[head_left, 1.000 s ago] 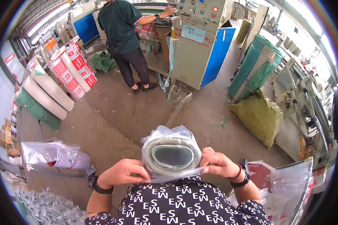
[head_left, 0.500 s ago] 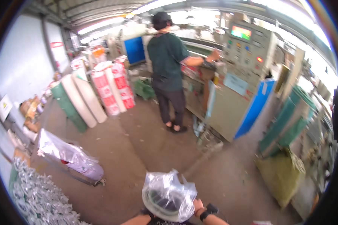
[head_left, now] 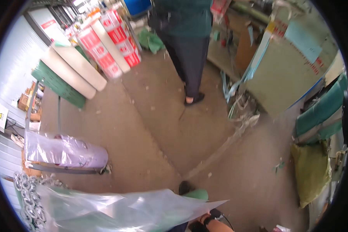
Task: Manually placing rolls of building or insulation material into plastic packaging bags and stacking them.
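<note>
Right hand (head_left: 205,216) low, beside clear film (head_left: 120,210).

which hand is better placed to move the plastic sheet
Likely the right hand, visible near the right end of the clear plastic sheet. The left hand is out of view, so its reach is unclear.

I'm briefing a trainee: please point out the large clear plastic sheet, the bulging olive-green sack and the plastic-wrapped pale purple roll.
Large clear plastic sheet (head_left: 129,210): head view, its broad middle.
Bulging olive-green sack (head_left: 311,173): head view, middle of its side.
Plastic-wrapped pale purple roll (head_left: 80,153): head view, middle of its side.
</note>
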`<state>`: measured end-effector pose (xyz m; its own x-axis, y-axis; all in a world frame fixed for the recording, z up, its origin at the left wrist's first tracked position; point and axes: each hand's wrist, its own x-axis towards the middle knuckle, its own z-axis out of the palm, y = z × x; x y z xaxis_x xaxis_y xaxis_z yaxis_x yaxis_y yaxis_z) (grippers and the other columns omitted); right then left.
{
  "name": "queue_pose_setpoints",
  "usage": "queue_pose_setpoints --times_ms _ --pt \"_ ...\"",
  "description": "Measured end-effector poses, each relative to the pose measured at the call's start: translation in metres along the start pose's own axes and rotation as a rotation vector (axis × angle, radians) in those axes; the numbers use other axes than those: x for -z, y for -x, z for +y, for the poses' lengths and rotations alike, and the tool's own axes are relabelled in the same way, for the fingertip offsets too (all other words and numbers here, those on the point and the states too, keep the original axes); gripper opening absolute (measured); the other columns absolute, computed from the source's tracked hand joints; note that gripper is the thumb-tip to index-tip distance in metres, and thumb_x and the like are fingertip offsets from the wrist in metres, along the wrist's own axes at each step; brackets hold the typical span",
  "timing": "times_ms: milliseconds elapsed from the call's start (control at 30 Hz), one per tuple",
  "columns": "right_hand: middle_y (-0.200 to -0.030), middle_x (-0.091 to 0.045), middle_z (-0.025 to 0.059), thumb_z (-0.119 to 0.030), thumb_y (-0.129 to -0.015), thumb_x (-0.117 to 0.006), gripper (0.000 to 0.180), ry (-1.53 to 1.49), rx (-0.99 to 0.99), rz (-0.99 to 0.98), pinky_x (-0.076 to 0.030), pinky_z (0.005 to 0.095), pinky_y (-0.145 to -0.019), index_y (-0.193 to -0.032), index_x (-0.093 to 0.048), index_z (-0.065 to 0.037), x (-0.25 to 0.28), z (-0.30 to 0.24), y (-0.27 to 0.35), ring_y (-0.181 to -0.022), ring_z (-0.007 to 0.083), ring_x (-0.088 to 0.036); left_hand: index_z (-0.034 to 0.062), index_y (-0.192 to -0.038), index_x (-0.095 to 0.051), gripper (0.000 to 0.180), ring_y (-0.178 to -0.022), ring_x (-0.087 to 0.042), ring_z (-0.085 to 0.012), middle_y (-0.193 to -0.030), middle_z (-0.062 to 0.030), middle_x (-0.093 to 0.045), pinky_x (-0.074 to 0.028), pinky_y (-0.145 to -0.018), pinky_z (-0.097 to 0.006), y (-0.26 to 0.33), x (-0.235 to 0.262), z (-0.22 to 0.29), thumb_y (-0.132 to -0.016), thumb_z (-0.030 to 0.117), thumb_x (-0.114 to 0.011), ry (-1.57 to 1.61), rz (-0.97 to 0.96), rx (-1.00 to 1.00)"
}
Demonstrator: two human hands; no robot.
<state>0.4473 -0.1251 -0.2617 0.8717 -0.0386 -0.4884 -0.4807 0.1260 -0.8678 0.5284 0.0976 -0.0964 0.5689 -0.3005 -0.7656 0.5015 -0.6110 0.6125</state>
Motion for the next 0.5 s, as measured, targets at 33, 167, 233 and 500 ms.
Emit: queue_pose_setpoints --times_ms 33,167,233,500 --pt "-0.114 -0.065 0.0125 -0.032 -0.088 -0.046 0.032 0.35 -0.022 -0.079 -0.043 0.0518 -0.09 -0.104 -0.067 -0.013 0.0 0.004 -0.007 -0.106 0.0363 -0.058 0.0061 -0.091 -0.061 0.016 -0.083 -0.057 -0.0179 -0.085 -0.005 -0.062 -0.045 -0.077 -0.033 -0.009 0.007 -0.003 -0.09 0.021 -0.056 0.022 -0.022 0.01" --pt "-0.111 -0.065 0.0181 -0.034 -0.085 -0.049 0.035 1.477 -0.011 -0.654 -0.048 0.0477 -0.087 -0.102 -0.067 -0.009 -0.08 -0.161 -0.054 -0.104 0.0331 -0.06 0.0059 -0.089 -0.06 0.016 -0.083 -0.056 -0.0164 -0.085 -0.0037 -0.061 -0.044 -0.078 -0.032 -0.009 0.045 -0.022 -0.092 0.021 -0.054 0.171 -0.093 0.11" --pt "-0.102 -0.066 0.0166 -0.03 -0.086 -0.049 0.032 1.405 -0.012 -0.551 -0.049 0.0469 -0.082 -0.099 -0.067 -0.007 -0.098 -0.197 -0.077 -0.093 0.0339 -0.063 0.0058 -0.088 -0.059 0.017 -0.082 -0.055 -0.0157 -0.084 -0.0031 -0.06 -0.044 -0.078 -0.032 -0.015 0.054 -0.017 -0.093 0.021 -0.053 0.307 -0.225 0.131" --pt "-0.095 -0.064 0.0215 -0.024 -0.087 -0.049 0.026 0.715 -0.012 -0.401 -0.048 0.0443 -0.082 -0.092 -0.063 -0.003 -0.046 -0.231 -0.097 -0.094 0.0389 -0.061 0.0109 -0.07 -0.045 0.03 -0.063 -0.037 -0.0084 -0.071 0.0042 -0.043 -0.034 -0.061 -0.026 0.044 0.041 0.028 -0.095 0.027 -0.045 0.621 -0.118 -0.372"
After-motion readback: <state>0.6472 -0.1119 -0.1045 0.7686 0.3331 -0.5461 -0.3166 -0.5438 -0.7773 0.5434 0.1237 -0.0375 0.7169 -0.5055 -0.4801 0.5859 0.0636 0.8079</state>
